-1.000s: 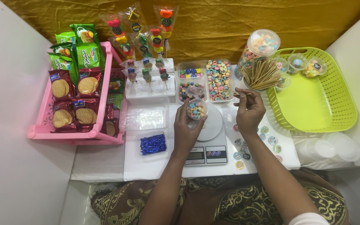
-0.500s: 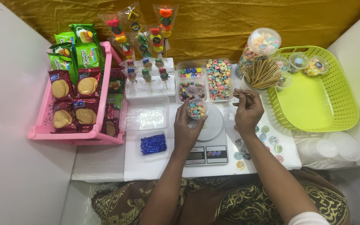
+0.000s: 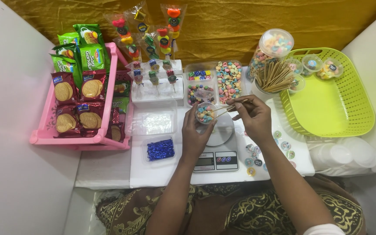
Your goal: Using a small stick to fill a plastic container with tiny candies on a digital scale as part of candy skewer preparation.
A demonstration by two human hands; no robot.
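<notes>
- I am gripping a small clear cup of pastel candies in my left hand, fingers wrapped around its wall, and holding it up just above the round pan of the kitchen scale.
- I am pinching thin wooden skewers in my right hand, fingertips closed on them at their 3 o'clock end; their tips are reaching over the cup's rim.
- At 12 o'clock of the cup, clear trays of mixed candies are sitting on the table.
- At 1 o'clock of my right hand, a white cup of more skewers is standing beside a lidded candy jar.
- At 3 o'clock, a lime green basket is holding a few filled, lidded cups along its far edge.
- At 9 o'clock, a pink rack of biscuit packets is standing well apart from my hands.
- At 8 o'clock of the cup, a small box of blue twist ties is lying near the scale.
- Round stickers are lying scattered just beside my right wrist.
</notes>
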